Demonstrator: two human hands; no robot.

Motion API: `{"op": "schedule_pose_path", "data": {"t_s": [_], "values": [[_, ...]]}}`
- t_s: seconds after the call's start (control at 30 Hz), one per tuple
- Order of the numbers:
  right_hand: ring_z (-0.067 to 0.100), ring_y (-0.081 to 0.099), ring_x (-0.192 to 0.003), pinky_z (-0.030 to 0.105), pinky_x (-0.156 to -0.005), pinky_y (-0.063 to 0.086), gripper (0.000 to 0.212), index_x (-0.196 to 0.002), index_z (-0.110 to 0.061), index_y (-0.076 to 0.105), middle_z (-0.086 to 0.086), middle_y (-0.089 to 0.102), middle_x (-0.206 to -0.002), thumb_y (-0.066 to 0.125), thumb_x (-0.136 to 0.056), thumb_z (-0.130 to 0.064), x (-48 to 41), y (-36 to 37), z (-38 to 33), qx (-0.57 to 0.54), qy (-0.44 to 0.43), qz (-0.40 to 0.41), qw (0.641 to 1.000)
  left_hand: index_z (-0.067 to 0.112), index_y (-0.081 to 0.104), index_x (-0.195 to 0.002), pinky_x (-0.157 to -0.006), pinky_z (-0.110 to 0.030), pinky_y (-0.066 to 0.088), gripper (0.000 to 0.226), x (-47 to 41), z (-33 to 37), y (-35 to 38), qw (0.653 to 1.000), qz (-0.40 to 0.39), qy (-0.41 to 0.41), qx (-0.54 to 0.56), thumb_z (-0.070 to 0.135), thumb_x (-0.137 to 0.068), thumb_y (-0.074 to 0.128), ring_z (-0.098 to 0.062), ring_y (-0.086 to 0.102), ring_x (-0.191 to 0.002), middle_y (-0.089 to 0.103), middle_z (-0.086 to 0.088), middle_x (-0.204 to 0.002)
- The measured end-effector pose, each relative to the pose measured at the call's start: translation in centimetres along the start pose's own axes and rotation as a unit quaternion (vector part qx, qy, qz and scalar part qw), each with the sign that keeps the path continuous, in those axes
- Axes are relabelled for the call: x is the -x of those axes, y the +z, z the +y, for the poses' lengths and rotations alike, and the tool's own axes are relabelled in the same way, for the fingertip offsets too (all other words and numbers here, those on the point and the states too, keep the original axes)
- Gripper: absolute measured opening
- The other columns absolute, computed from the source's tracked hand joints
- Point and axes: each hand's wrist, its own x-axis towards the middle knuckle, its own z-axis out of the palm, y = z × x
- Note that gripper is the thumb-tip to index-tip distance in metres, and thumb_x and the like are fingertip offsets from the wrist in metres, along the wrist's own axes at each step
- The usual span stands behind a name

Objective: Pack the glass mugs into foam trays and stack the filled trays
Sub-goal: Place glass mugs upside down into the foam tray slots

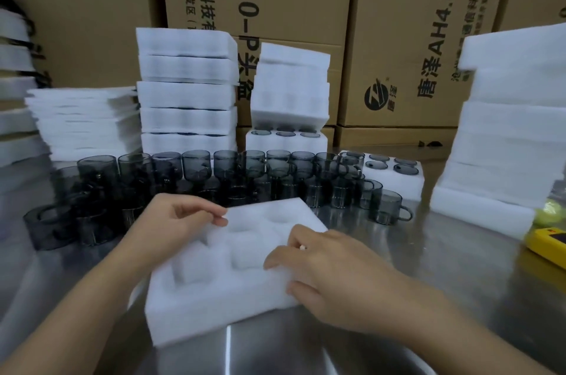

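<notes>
A white foam tray (214,292) with several empty pockets lies on the steel table in front of me. My left hand (171,221) pinches its far left edge with fingers and thumb. My right hand (324,270) rests curled on the tray's right side, fingers pressing the foam. Behind the tray stand several smoky grey glass mugs (196,166) in rows across the table. A filled tray (395,172) with mugs in it lies at the back right. A stack of filled trays (186,93) rises at the back centre, beside a shorter stack (288,99).
Thin foam sheets (82,117) are piled at the back left. A tall pile of empty foam trays (508,136) stands on the right. A yellow device (548,243) lies at the right edge. Cardboard boxes (398,38) wall off the back.
</notes>
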Motion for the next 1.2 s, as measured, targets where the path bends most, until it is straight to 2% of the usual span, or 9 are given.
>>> {"op": "schedule_pose_path", "data": {"t_s": [0.1, 0.2, 0.3, 0.4, 0.57, 0.73, 0.87, 0.97, 1.2], "values": [[0.001, 0.055, -0.079, 0.025, -0.069, 0.042, 0.054, -0.109, -0.045, 0.057, -0.018, 0.062, -0.089, 0.030, -0.077, -0.079, -1.3, -0.8, 2.3, -0.104, 0.098, 0.115, 0.983, 0.029, 0.078, -0.078, -0.065, -0.024, 0.054, 0.042, -0.1, -0.1, 0.4, 0.999, -0.027, -0.012, 0.014, -0.005, -0.088, 0.056, -0.012, 0.070, -0.079, 0.076, -0.003, -0.079], [0.009, 0.055, -0.088, 0.029, -0.070, 0.043, 0.036, -0.091, -0.035, 0.061, -0.010, 0.063, -0.097, 0.038, -0.089, -0.062, -3.3, -0.6, 8.7, -0.070, 0.303, 0.287, 0.906, 0.026, 0.079, -0.078, -0.060, -0.022, 0.054, 0.038, -0.2, -0.1, 0.5, 0.999, -0.025, -0.010, 0.039, -0.006, -0.087, 0.058, -0.015, 0.070, -0.076, 0.075, -0.008, -0.077], [0.028, 0.042, -0.120, 0.039, -0.091, 0.041, 0.048, -0.124, -0.021, 0.054, 0.009, 0.047, -0.131, 0.047, -0.090, -0.054, -3.4, 1.5, 13.9, 0.004, 0.475, 0.189, 0.859, 0.023, 0.079, -0.076, -0.059, -0.024, 0.052, 0.034, -0.3, -0.1, 0.6, 0.998, -0.029, -0.011, 0.052, -0.004, -0.085, 0.061, -0.019, 0.071, -0.077, 0.074, -0.010, -0.075], [0.030, 0.042, -0.120, 0.039, -0.091, 0.041, 0.069, -0.132, -0.017, 0.046, 0.011, 0.047, -0.131, 0.046, -0.083, -0.067, -2.5, 3.8, 15.9, 0.062, 0.531, 0.124, 0.836, 0.019, 0.079, -0.075, -0.056, -0.022, 0.052, 0.040, -0.3, -0.1, 0.7, 0.997, -0.033, -0.017, 0.064, -0.010, -0.087, 0.055, -0.021, 0.071, -0.078, 0.074, -0.012, -0.075], [0.028, 0.045, -0.119, 0.038, -0.089, 0.042, 0.068, -0.130, -0.017, 0.044, 0.009, 0.052, -0.128, 0.044, -0.084, -0.067, -2.4, 4.5, 16.0, 0.110, 0.537, 0.107, 0.829, 0.020, 0.078, -0.075, -0.060, -0.024, 0.052, 0.042, -0.3, -0.2, 1.0, 0.997, -0.027, -0.029, 0.060, -0.011, -0.087, 0.053, -0.020, 0.070, -0.075, 0.074, -0.011, -0.073], [0.027, 0.045, -0.114, 0.034, -0.082, 0.040, 0.037, -0.119, -0.014, 0.050, 0.007, 0.055, -0.121, 0.045, -0.091, -0.038, -1.9, 4.0, 15.1, 0.136, 0.502, 0.089, 0.850, 0.021, 0.078, -0.073, -0.063, -0.029, 0.053, 0.043, -0.4, -0.2, 1.1, 0.998, -0.024, -0.032, 0.048, -0.011, -0.087, 0.053, -0.019, 0.069, -0.074, 0.074, -0.009, -0.073], [0.027, 0.049, -0.107, 0.032, -0.077, 0.036, 0.027, -0.112, -0.017, 0.055, 0.005, 0.055, -0.113, 0.046, -0.089, -0.028, -1.9, 3.0, 13.9, 0.149, 0.489, 0.061, 0.857, 0.022, 0.078, -0.077, -0.067, -0.036, 0.051, 0.040, -0.5, -0.4, 1.0, 0.998, -0.026, -0.034, 0.043, -0.008, -0.088, 0.054, -0.033, 0.068, -0.081, 0.074, -0.008, -0.074], [0.027, 0.052, -0.104, 0.033, -0.078, 0.037, 0.022, -0.107, -0.018, 0.057, 0.005, 0.057, -0.110, 0.050, -0.087, -0.022, -2.2, 1.6, 12.6, 0.125, 0.483, 0.083, 0.863, 0.026, 0.077, -0.079, -0.070, -0.038, 0.051, 0.040, -0.5, -0.4, 0.9, 0.999, -0.029, -0.038, 0.026, -0.005, -0.088, 0.055, -0.026, 0.069, -0.080, 0.075, -0.006, -0.075], [0.014, 0.050, -0.088, 0.032, -0.076, 0.041, 0.011, -0.082, -0.027, 0.056, -0.007, 0.053, -0.096, 0.055, -0.090, -0.019, -6.7, -3.2, 6.7, -0.091, 0.249, 0.234, 0.935, 0.017, 0.078, -0.077, -0.067, -0.034, 0.051, 0.033, -0.4, -0.1, 0.7, 0.998, -0.036, -0.048, 0.029, -0.005, -0.089, 0.055, -0.016, 0.068, -0.074, 0.075, -0.007, -0.075]]}}
